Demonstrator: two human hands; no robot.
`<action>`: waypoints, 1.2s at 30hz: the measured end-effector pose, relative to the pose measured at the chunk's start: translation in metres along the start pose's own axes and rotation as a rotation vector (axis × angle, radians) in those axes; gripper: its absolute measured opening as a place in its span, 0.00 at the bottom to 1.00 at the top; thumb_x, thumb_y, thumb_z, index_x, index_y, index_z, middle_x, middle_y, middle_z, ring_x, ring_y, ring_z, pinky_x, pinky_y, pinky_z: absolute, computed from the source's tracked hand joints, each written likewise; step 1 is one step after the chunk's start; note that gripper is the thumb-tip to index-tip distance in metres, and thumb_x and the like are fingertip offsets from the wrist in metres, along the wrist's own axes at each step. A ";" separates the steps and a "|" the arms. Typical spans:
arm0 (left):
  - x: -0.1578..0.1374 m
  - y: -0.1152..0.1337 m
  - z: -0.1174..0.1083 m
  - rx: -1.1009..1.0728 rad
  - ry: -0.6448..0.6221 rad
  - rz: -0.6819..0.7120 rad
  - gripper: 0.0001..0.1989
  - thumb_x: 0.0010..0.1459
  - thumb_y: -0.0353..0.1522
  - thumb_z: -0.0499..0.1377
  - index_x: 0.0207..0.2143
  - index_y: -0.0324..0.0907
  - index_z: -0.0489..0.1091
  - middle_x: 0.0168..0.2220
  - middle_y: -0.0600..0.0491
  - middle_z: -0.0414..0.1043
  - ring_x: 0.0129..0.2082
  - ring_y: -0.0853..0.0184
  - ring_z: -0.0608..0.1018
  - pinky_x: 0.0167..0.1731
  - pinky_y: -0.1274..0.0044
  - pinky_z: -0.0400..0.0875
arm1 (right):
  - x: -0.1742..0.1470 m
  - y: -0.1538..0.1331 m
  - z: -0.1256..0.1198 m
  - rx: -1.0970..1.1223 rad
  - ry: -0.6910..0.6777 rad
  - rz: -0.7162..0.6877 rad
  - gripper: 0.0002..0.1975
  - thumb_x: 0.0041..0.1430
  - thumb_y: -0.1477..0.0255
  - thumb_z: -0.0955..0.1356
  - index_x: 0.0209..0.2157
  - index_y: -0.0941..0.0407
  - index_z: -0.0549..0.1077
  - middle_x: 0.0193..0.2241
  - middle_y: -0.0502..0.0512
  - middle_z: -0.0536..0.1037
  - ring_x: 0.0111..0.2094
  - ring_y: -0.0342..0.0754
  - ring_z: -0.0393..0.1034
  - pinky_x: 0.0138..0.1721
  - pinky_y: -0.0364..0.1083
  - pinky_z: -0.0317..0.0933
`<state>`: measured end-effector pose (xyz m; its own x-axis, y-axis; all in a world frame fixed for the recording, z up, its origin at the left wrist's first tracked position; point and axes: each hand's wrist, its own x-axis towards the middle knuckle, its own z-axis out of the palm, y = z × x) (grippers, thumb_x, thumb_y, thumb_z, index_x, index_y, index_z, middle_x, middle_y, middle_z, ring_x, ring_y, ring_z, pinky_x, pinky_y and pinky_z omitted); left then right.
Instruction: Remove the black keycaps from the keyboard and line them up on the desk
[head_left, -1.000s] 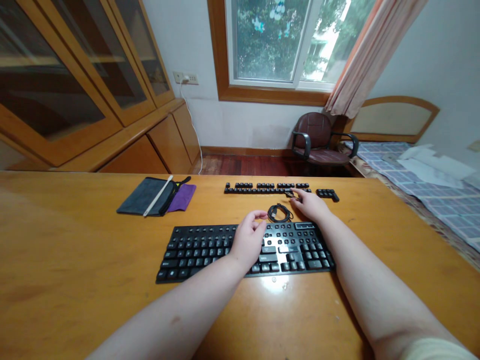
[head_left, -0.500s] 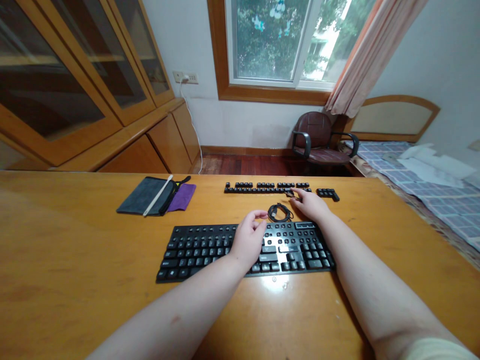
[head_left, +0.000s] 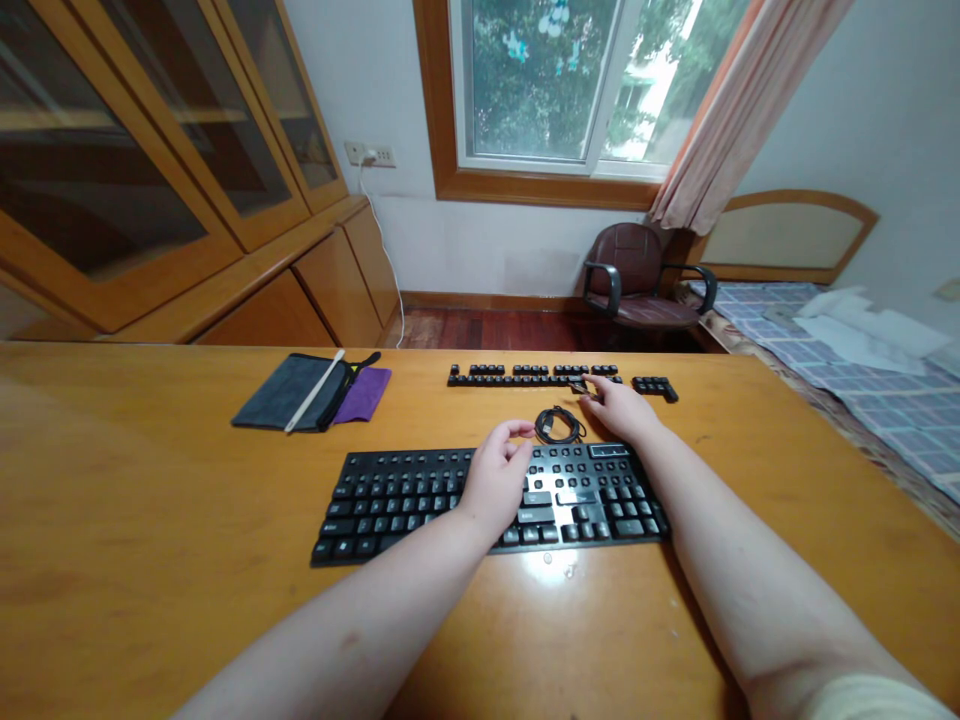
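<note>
My left hand (head_left: pixel 496 480) hovers over the middle of a black keyboard (head_left: pixel 420 502), its fingers loosely curved and apart, with nothing visible in them. Farther out, my right hand (head_left: pixel 616 408) reaches to a row of loose black keycaps (head_left: pixel 517 380) near the desk's far edge. Its thumb and index finger pinch a small, thin, metallic-looking tool (head_left: pixel 581 390), too small to make out well, against the row. The keyboard's upper rows have bare switches showing, while its lower rows carry caps. Between the keyboard and the loose keycaps lies a coiled black USB cable (head_left: pixel 559 426).
A grey pouch (head_left: pixel 274 392) with a pale stick (head_left: pixel 315 390) across it and a purple cloth (head_left: pixel 363 395) lie at the left. More keycaps (head_left: pixel 655 387) sit right of my right hand. Beyond the wooden desk (head_left: pixel 150 480) stand a chair (head_left: pixel 634 275) and a bed (head_left: pixel 862 370).
</note>
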<state>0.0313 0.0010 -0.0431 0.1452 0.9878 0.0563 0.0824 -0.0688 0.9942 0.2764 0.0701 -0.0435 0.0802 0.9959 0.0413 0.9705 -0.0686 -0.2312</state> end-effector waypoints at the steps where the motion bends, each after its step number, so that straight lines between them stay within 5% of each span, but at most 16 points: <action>1: 0.000 0.000 0.000 0.000 0.001 0.000 0.11 0.56 0.32 0.54 0.42 0.42 0.69 0.27 0.56 0.69 0.23 0.72 0.67 0.28 0.80 0.63 | 0.000 0.000 0.000 0.002 0.014 0.002 0.26 0.58 0.59 0.62 0.56 0.53 0.64 0.42 0.59 0.77 0.41 0.54 0.71 0.37 0.47 0.61; 16: 0.001 0.001 0.000 0.003 -0.006 -0.021 0.11 0.56 0.32 0.54 0.42 0.42 0.68 0.26 0.56 0.68 0.23 0.72 0.67 0.28 0.79 0.62 | -0.002 0.002 -0.003 0.080 0.201 0.000 0.15 0.56 0.64 0.62 0.41 0.53 0.75 0.35 0.56 0.79 0.36 0.51 0.72 0.33 0.45 0.60; 21: -0.001 0.008 0.000 -0.078 0.029 -0.050 0.10 0.55 0.31 0.54 0.40 0.41 0.69 0.27 0.55 0.69 0.22 0.73 0.66 0.25 0.80 0.61 | -0.011 -0.007 -0.029 0.264 0.336 -0.051 0.20 0.58 0.57 0.61 0.29 0.56 0.76 0.24 0.55 0.76 0.28 0.49 0.69 0.30 0.44 0.58; 25: 0.000 0.010 -0.001 -0.217 0.135 -0.044 0.08 0.55 0.31 0.53 0.36 0.40 0.69 0.31 0.54 0.70 0.21 0.75 0.65 0.25 0.81 0.62 | -0.038 -0.040 -0.056 0.573 0.442 -0.176 0.22 0.61 0.59 0.58 0.26 0.57 0.74 0.26 0.54 0.74 0.29 0.46 0.69 0.33 0.44 0.59; 32: 0.005 -0.001 -0.002 -0.445 0.343 0.005 0.05 0.54 0.30 0.53 0.33 0.40 0.67 0.29 0.56 0.67 0.18 0.78 0.61 0.21 0.83 0.58 | -0.071 -0.103 -0.030 0.578 -0.035 -0.475 0.13 0.60 0.65 0.62 0.29 0.57 0.72 0.25 0.52 0.75 0.28 0.44 0.68 0.33 0.43 0.59; 36: 0.005 -0.001 -0.002 -0.469 0.328 -0.005 0.05 0.54 0.30 0.52 0.32 0.40 0.66 0.29 0.56 0.67 0.18 0.79 0.62 0.20 0.84 0.57 | -0.068 -0.105 -0.010 0.465 -0.088 -0.522 0.13 0.59 0.63 0.64 0.29 0.57 0.72 0.26 0.54 0.75 0.29 0.46 0.69 0.33 0.44 0.59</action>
<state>0.0299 0.0065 -0.0439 -0.1742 0.9847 0.0020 -0.3753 -0.0683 0.9244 0.1710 0.0090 -0.0127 -0.4076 0.8940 0.1858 0.6772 0.4325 -0.5953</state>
